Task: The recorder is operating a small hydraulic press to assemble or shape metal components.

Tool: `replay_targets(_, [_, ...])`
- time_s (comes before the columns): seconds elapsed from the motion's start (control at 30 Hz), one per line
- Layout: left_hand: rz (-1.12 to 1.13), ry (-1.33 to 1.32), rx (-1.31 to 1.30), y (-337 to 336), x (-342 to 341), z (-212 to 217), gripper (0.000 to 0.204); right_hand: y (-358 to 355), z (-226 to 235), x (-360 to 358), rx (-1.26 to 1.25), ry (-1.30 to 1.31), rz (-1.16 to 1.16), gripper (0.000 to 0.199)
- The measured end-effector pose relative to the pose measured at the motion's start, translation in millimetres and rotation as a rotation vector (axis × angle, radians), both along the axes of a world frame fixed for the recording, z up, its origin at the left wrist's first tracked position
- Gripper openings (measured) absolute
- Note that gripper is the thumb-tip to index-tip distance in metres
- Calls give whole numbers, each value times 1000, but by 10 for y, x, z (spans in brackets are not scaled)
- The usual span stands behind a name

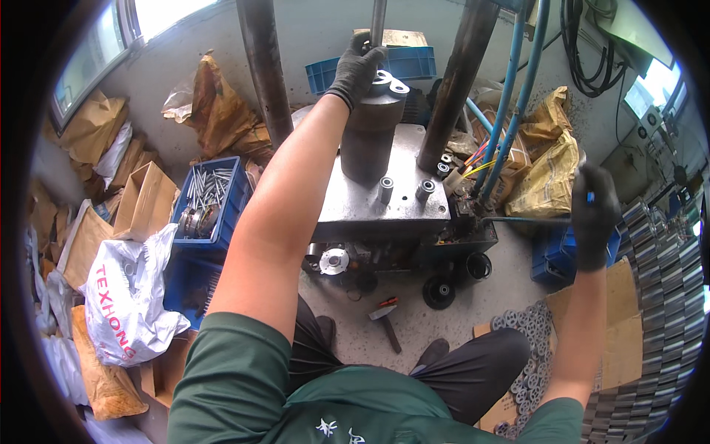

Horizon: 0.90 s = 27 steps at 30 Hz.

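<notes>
Curling beside the rod, left fingers near pale rings, right fingers at the lever, both grips unclear

At the left, a brown paper sack sits below a window, with a cardboard box and a crumpled white plastic bag near a blue bin of metal pins, while at the right black cables hang on the wall above a yellowish sack.
</notes>
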<state>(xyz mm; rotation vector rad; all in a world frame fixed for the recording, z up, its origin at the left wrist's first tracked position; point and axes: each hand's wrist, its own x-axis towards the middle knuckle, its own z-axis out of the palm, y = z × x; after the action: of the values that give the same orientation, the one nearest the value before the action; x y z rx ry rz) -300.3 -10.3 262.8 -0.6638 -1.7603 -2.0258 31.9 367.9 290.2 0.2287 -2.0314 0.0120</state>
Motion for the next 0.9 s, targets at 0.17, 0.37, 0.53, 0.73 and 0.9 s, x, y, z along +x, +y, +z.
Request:
replay_targets(0.17, [88, 31, -50, 10, 25, -10, 46, 91, 78, -321, -86, -25, 80, 20])
replay_targets(0.37, [126, 35, -144, 3, 43, -2, 52, -49, -374, 831, -192, -763, 81, 34])
replay_targets(0.53, [148, 29, -147, 6, 50, 4, 56, -429, -853, 1516, -154, -1154, -18, 22])
replay_targets(0.73, [154, 31, -241, -12, 89, 29, 53, -507, -737, 1461, -149, -1156, -95, 22])
replay_targets(0.9, [170, 31, -261, -23, 55, 17, 48, -459, -574, 1321, -259, -1065, -77, 23])
